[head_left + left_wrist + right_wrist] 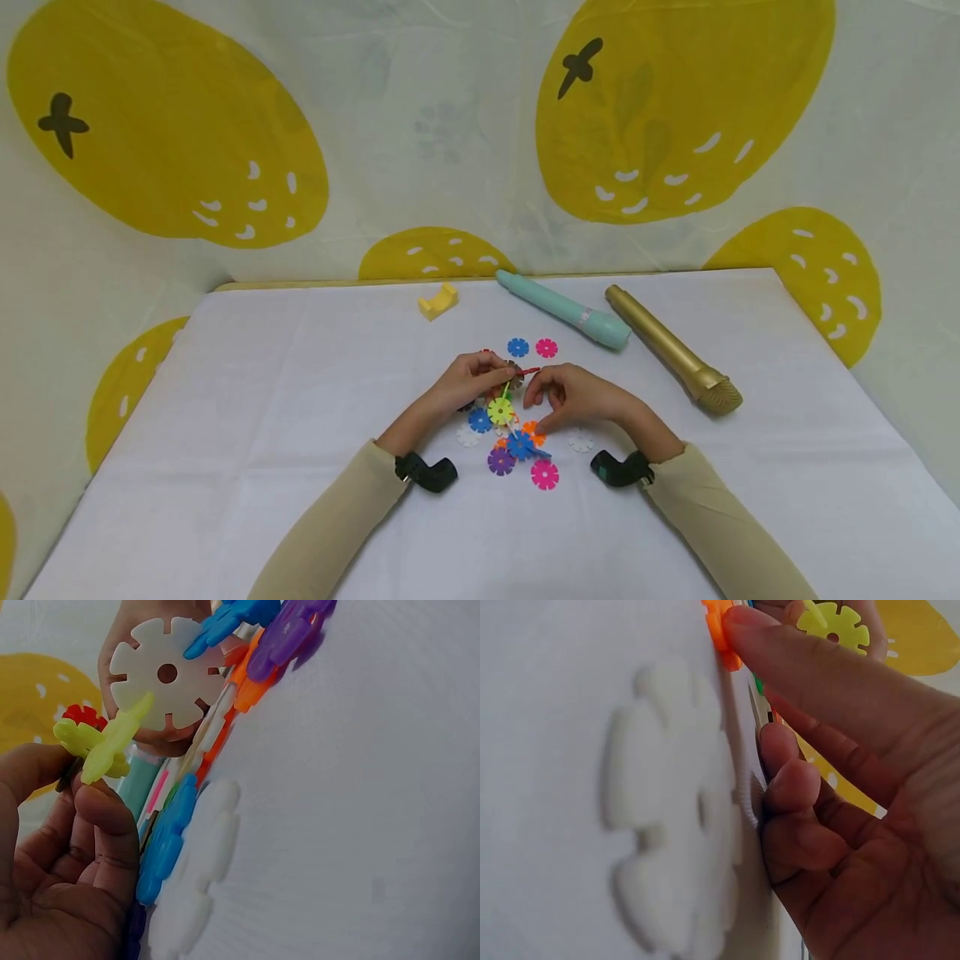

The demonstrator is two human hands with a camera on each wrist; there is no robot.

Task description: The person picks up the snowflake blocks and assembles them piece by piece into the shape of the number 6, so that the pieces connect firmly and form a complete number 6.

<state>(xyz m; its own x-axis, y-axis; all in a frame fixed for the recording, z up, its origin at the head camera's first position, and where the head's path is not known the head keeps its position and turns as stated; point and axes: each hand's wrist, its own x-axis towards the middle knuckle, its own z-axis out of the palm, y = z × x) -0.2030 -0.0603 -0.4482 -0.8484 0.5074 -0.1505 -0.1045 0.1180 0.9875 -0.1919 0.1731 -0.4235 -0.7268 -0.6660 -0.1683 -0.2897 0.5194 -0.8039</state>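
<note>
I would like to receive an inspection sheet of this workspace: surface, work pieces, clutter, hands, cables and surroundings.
Surface: white-covered table, lightly creased.
Job's things: loose notched discs in several colours, grouped around the hands, some overlapping.
Clutter: yellow block, mint microphone and gold microphone, all lying beyond or beside the discs.
Left hand: pinches a joined cluster with yellow-green and red discs.
Right hand: thumb at an orange disc; nothing visibly held.
Wrists: a black device on each.
Cables: nothing seen.
Surroundings: pale backdrop with large yellow shapes.
</note>
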